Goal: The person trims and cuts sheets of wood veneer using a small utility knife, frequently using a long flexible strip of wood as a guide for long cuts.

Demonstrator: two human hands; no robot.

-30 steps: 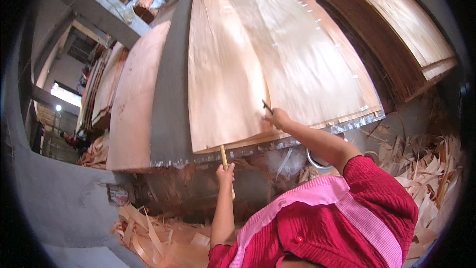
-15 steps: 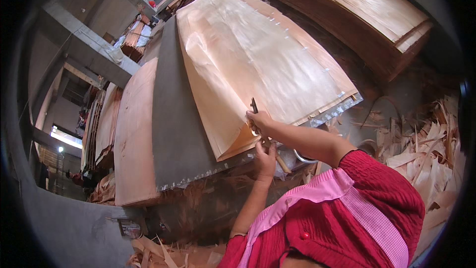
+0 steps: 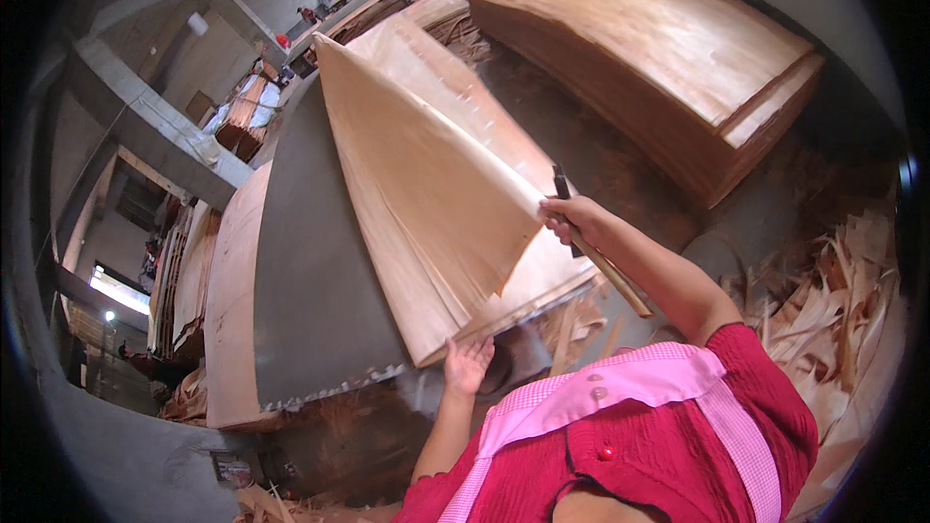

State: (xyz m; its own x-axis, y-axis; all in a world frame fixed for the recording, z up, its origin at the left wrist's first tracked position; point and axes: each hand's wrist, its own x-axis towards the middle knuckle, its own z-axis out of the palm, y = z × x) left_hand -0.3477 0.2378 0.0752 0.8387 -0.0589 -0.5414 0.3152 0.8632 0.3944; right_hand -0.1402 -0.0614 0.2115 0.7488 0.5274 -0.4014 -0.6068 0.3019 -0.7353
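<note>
A thin, pale wood veneer sheet (image 3: 436, 194) lies partly folded on the stack, its near right part raised. My right hand (image 3: 573, 217) is closed around a tool with a wooden handle (image 3: 625, 289) and a narrow dark head; its exact kind is unclear. The fingers of that hand also meet the raised edge of the veneer and seem to pinch it. My left hand (image 3: 467, 366) is lower and to the left, palm up, with fingers apart against the near edge of the sheet.
A dark grey surface (image 3: 315, 261) and a pinkish board (image 3: 232, 305) lie left of the sheet. A tall veneer stack (image 3: 639, 58) stands at the far right. Veneer scraps (image 3: 823, 320) heap up at the right. A concrete beam (image 3: 155, 107) crosses the left side.
My right hand has moved up and right with the tool, and the veneer's edge has risen and folded over. My left hand has moved down and left, away from the right.
</note>
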